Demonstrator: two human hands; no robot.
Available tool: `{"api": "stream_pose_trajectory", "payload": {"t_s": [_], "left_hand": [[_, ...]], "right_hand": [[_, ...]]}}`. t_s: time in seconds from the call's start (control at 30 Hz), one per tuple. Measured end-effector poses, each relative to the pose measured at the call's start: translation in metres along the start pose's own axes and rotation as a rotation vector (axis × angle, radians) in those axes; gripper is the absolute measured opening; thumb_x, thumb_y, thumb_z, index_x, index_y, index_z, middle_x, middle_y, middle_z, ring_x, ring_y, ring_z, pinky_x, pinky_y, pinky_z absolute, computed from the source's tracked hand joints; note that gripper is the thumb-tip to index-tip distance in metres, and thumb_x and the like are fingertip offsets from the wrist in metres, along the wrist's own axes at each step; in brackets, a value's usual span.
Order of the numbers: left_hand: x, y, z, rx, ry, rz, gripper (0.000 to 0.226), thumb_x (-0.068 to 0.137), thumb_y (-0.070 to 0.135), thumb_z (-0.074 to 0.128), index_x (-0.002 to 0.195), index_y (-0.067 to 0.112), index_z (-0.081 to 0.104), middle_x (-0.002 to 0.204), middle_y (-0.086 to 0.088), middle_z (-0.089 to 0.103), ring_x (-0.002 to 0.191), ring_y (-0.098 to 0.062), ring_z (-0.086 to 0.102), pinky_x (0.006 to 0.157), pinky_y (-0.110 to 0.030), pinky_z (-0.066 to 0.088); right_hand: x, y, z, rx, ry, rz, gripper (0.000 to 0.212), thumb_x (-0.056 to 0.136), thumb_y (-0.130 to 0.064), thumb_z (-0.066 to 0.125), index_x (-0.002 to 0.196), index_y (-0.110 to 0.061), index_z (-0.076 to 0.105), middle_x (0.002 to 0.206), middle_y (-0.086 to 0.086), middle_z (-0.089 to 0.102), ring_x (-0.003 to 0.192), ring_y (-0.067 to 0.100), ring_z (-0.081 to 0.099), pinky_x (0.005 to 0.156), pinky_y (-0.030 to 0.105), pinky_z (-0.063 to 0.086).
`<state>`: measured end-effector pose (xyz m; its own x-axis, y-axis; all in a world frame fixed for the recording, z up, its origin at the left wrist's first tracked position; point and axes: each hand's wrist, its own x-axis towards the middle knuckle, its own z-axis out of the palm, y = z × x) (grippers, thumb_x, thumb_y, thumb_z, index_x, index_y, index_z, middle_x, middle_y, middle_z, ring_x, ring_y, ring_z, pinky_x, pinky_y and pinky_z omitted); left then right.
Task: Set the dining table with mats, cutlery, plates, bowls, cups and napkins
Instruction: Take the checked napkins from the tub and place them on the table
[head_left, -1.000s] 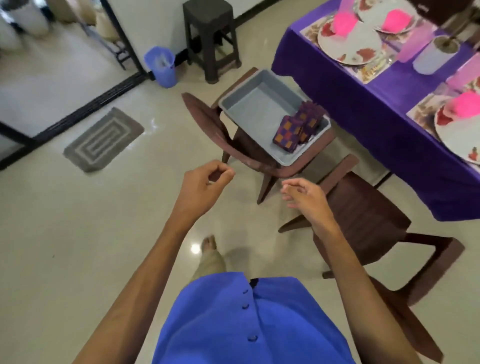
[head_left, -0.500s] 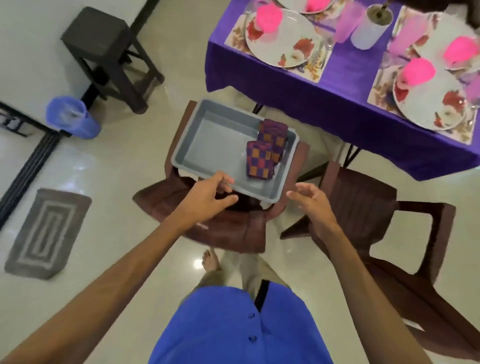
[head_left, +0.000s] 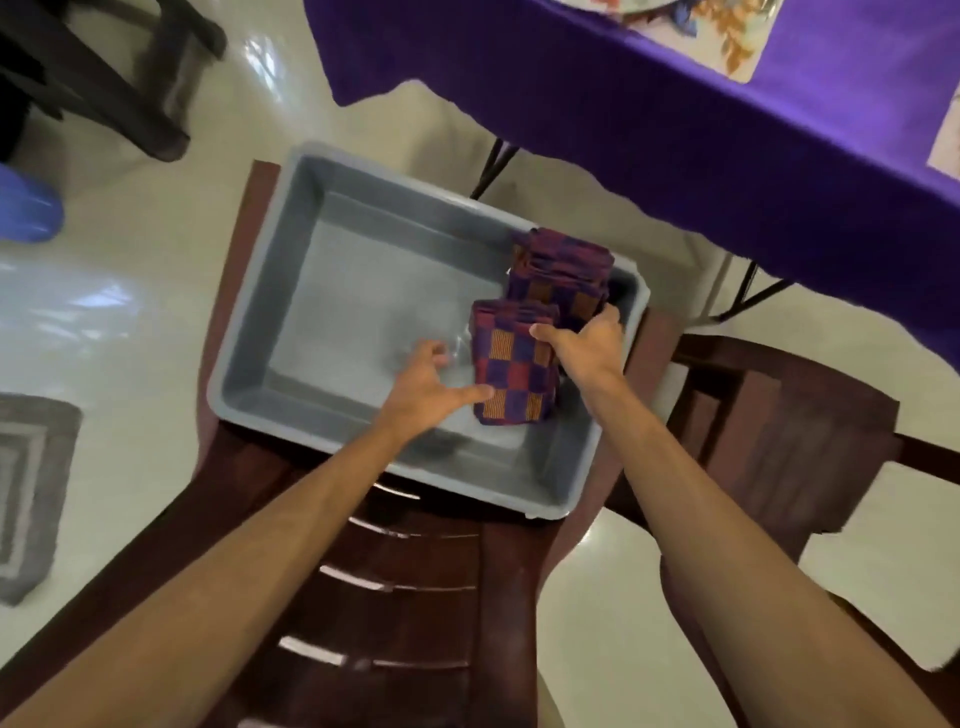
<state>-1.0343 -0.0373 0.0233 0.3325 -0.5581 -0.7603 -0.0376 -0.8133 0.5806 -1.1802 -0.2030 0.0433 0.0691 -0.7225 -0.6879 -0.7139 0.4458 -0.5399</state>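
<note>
A grey plastic tub (head_left: 260, 317) sits on the seat of a brown chair (head_left: 415, 571). Two stacks of folded purple, red and orange checked napkins lie in its right end. My right hand (head_left: 587, 348) grips the near napkin stack (head_left: 511, 374) from the right, with the thumb over its top edge. My left hand (head_left: 426, 389) is inside the tub at the stack's left side, its thumb touching the stack's lower left and its fingers spread loosely. The far napkin stack (head_left: 561, 265) leans against the tub's far right corner, untouched.
The dining table with its purple cloth (head_left: 675, 130) stands at the upper right, a floral placemat (head_left: 727, 36) on it. A second brown chair (head_left: 779, 431) is at the right. A dark stool (head_left: 104, 78), a blue bin (head_left: 26, 208) and a grey doormat (head_left: 26, 493) are at the left.
I have moved up to the chair and leaned over the tub. Both hands went from hanging free in front of me into the tub, and the right hand took hold of the near napkin stack.
</note>
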Motion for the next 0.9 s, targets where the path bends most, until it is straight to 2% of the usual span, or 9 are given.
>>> {"api": "stream_pose_trajectory", "payload": {"t_s": [0.07, 0.13, 0.23, 0.37, 0.5, 0.6, 0.67, 0.77, 0.9], "left_hand": [[0.016, 0.006, 0.017, -0.161, -0.026, -0.040, 0.094, 0.073, 0.032, 0.095, 0.148, 0.015, 0.039, 0.132, 0.001, 0.060, 0.111, -0.013, 0.062, 0.093, -0.027, 0.055], [0.030, 0.010, 0.034, -0.296, -0.035, -0.054, 0.082, 0.074, 0.023, 0.095, 0.139, 0.018, 0.045, 0.129, 0.000, 0.066, 0.104, -0.008, 0.068, 0.086, -0.022, 0.058], [0.044, 0.013, 0.047, -0.402, -0.070, -0.068, 0.077, 0.075, 0.024, 0.094, 0.136, 0.021, 0.048, 0.124, 0.002, 0.071, 0.111, -0.013, 0.070, 0.101, -0.037, 0.057], [0.038, 0.015, 0.042, -0.447, -0.067, -0.075, 0.059, 0.088, 0.019, 0.084, 0.139, 0.019, 0.055, 0.124, 0.002, 0.073, 0.116, -0.015, 0.069, 0.097, -0.029, 0.057], [-0.004, 0.026, 0.017, -0.488, -0.158, -0.017, 0.043, 0.096, 0.018, 0.075, 0.136, 0.021, 0.058, 0.125, 0.002, 0.074, 0.116, -0.012, 0.070, 0.097, -0.030, 0.059], [-0.046, 0.038, -0.009, -0.536, -0.162, 0.025, 0.037, 0.099, 0.023, 0.071, 0.135, 0.023, 0.062, 0.126, 0.000, 0.075, 0.117, -0.016, 0.071, 0.099, -0.036, 0.058], [-0.079, 0.050, -0.033, -0.663, -0.118, -0.017, 0.036, 0.099, 0.028, 0.068, 0.134, 0.018, 0.065, 0.127, -0.009, 0.074, 0.113, -0.022, 0.072, 0.093, -0.036, 0.060], [-0.134, 0.068, -0.074, -0.825, -0.105, -0.094, 0.038, 0.099, 0.045, 0.061, 0.118, 0.016, 0.079, 0.122, -0.014, 0.076, 0.099, -0.022, 0.077, 0.080, -0.036, 0.064], [-0.205, 0.081, -0.111, -1.011, -0.135, -0.075, 0.064, 0.110, 0.047, 0.039, 0.076, 0.019, 0.086, 0.076, -0.006, 0.079, 0.058, -0.014, 0.074, 0.050, -0.027, 0.060]], "right_hand": [[0.008, 0.001, 0.009, 0.047, 0.032, 0.007, 0.117, 0.060, -0.041, 0.096, 0.149, -0.006, 0.028, 0.138, 0.003, 0.056, 0.126, 0.022, 0.056, 0.109, 0.042, 0.050], [0.015, 0.002, 0.015, 0.091, 0.050, 0.008, 0.107, 0.068, -0.033, 0.096, 0.149, -0.009, 0.030, 0.126, -0.006, 0.057, 0.114, 0.012, 0.057, 0.104, 0.033, 0.049], [0.016, 0.002, 0.018, 0.187, 0.018, -0.012, 0.078, 0.076, -0.041, 0.089, 0.139, -0.024, 0.046, 0.117, -0.013, 0.063, 0.103, 0.006, 0.062, 0.097, 0.029, 0.050], [0.008, -0.003, 0.007, 0.249, -0.089, -0.014, 0.040, 0.082, -0.044, 0.083, 0.118, -0.032, 0.073, 0.105, -0.010, 0.078, 0.098, 0.009, 0.073, 0.095, 0.036, 0.059], [-0.022, -0.015, -0.016, 0.386, -0.185, -0.045, 0.022, 0.092, -0.032, 0.075, 0.113, -0.027, 0.076, 0.105, -0.004, 0.080, 0.098, 0.012, 0.076, 0.091, 0.034, 0.059], [-0.052, -0.026, -0.036, 0.549, -0.163, -0.004, 0.023, 0.095, -0.026, 0.072, 0.118, -0.024, 0.072, 0.108, -0.002, 0.079, 0.103, 0.015, 0.075, 0.099, 0.038, 0.056], [-0.075, -0.032, -0.052, 0.603, -0.142, -0.025, 0.031, 0.096, -0.024, 0.072, 0.126, -0.018, 0.068, 0.117, 0.003, 0.077, 0.111, 0.022, 0.073, 0.106, 0.046, 0.053], [-0.128, -0.045, -0.077, 0.639, -0.198, -0.098, 0.037, 0.099, -0.024, 0.068, 0.134, -0.015, 0.064, 0.125, 0.007, 0.074, 0.119, 0.027, 0.069, 0.103, 0.046, 0.053], [-0.226, -0.066, -0.110, 0.789, -0.370, -0.100, 0.044, 0.102, -0.025, 0.061, 0.144, -0.011, 0.056, 0.140, 0.016, 0.064, 0.130, 0.034, 0.061, 0.104, 0.048, 0.054]]}}
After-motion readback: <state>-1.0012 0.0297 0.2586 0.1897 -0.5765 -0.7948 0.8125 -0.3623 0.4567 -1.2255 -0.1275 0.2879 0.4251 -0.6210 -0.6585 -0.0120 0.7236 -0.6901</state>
